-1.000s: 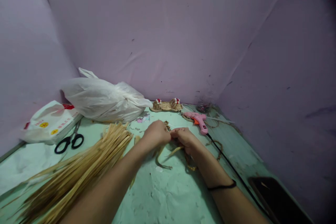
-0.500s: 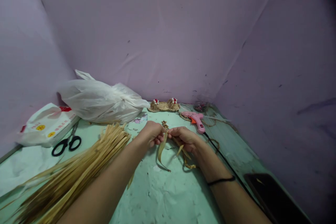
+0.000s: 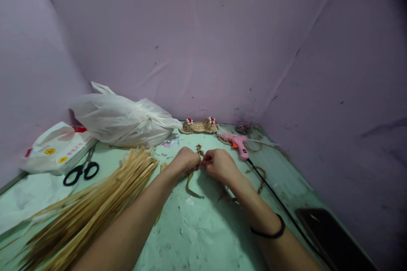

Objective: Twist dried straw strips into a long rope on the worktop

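My left hand (image 3: 187, 161) is closed on a short braid (image 3: 199, 150) of dried straw-like strips, whose knotted tip sticks up between the hands. A loose flat strip (image 3: 191, 186) hangs down below the left fingers. My right hand (image 3: 221, 164) is pinched at the braid's right side, its back turned up; what lies between its fingertips is mostly hidden. To the left lies a thick bundle of dried strips (image 3: 104, 199). Under and beyond the right wrist, a twisted straw cord (image 3: 263, 178) curls on the table.
A pink glue gun (image 3: 237, 142) lies at the right, its black cable (image 3: 273, 194) running forward. A dark phone-like slab (image 3: 330, 237) is near right. Black-handled scissors (image 3: 83, 171), a white box (image 3: 60, 150) and a tied plastic bag (image 3: 124, 118) stand left. A woven piece (image 3: 199, 127) sits behind.
My right hand has turned over, back upward, and come in at the braid; the strips below it have gone from sight. The hanging strip has swung slightly left, and my left hand has closed further.
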A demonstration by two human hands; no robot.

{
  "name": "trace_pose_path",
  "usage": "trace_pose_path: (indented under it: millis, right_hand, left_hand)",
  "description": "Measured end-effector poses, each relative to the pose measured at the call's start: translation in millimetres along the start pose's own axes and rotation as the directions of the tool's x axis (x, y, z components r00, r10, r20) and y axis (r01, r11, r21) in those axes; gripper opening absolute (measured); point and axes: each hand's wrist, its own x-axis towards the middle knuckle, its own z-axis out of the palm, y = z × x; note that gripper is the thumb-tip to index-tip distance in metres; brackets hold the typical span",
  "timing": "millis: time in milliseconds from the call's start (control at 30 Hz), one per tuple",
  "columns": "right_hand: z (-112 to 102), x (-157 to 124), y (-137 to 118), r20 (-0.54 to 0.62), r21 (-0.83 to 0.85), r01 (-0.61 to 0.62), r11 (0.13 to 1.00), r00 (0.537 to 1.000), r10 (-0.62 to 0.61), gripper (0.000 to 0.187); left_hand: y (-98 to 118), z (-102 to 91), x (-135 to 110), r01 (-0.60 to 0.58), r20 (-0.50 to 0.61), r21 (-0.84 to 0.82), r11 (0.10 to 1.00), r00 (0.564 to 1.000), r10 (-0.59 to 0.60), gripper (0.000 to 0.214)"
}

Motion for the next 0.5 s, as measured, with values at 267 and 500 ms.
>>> trace_pose_path:
  millis: [267, 500]
  right_hand:
    - [-6.4, -28.5, -32.5, 0.053, -0.206, 0.03, 0.978, 0.998, -0.019, 0.02]
    - [-14.4, -13.8, -13.6, 0.052, 0.177, 0.019, 0.984, 0.998, -0.029, 0.021]
  left_hand:
    - [-7.2, -0.7, -4.0, 0.056, 0.133, -0.254, 0.966, 0.991, -0.022, 0.016]
    - [-16.4, -17.7, 1.9, -0.045, 0.143, -0.245, 0.969, 0.986, 0.082, 0.011]
